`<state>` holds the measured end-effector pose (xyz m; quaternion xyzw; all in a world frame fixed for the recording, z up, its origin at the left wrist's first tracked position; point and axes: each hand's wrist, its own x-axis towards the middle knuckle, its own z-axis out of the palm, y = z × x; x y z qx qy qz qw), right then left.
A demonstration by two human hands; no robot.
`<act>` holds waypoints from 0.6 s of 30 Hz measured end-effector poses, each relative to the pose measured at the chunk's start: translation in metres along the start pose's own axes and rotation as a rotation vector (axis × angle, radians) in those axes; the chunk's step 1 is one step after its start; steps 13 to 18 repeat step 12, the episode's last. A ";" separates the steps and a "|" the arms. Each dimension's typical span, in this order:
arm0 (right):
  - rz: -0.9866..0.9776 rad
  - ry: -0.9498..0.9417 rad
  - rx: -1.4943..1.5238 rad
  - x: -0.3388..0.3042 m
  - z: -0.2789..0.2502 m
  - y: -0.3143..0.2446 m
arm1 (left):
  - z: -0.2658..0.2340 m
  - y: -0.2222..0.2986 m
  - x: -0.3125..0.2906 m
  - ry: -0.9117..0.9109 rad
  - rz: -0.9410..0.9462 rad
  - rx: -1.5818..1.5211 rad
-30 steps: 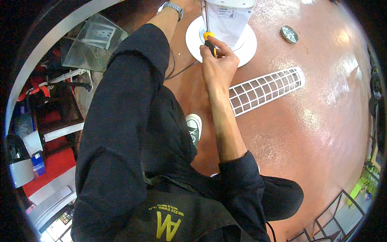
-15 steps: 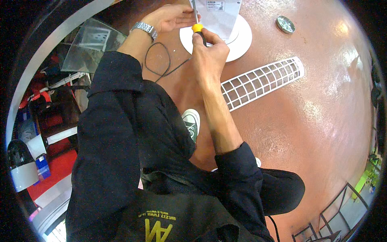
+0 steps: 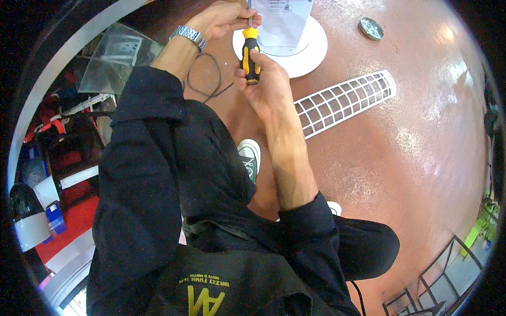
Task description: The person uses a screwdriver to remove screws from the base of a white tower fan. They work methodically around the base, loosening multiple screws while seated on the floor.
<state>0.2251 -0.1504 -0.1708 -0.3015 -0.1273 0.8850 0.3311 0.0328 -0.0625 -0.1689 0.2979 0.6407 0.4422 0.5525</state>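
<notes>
A yellow-and-black screwdriver (image 3: 251, 57) points away from me, its metal shaft running up toward the top edge of the view. Thumb and fingers of my right hand (image 3: 270, 88) are closed on its handle. Higher up, my left hand (image 3: 224, 21), with a metal-band watch on the wrist, has its fingertips closed around the shaft. Right beside the shaft stands a white appliance body (image 3: 287, 29) with a label, on a round white base (image 3: 316, 50). The screwdriver's tip is not clearly visible.
A white curved grille (image 3: 345, 102) lies on the reddish-brown floor, right of my forearm. Farther off is a small round dish (image 3: 371, 28) with small bits inside. A dark cable (image 3: 219, 73) loops left of the base. Glass panel (image 3: 118, 58) and cluttered shelving stand at left.
My right hand has shifted down and loosened its wrap, so more of the screwdriver handle shows. My left fingers have come together on the shaft.
</notes>
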 end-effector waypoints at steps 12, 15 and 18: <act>0.052 -0.016 -0.042 0.001 -0.009 -0.005 | -0.009 -0.006 0.014 -0.150 -0.031 -0.170; 0.052 -0.016 -0.042 0.001 -0.009 -0.005 | -0.009 -0.006 0.014 -0.150 -0.031 -0.170; 0.052 -0.016 -0.042 0.001 -0.009 -0.005 | -0.009 -0.006 0.014 -0.150 -0.031 -0.170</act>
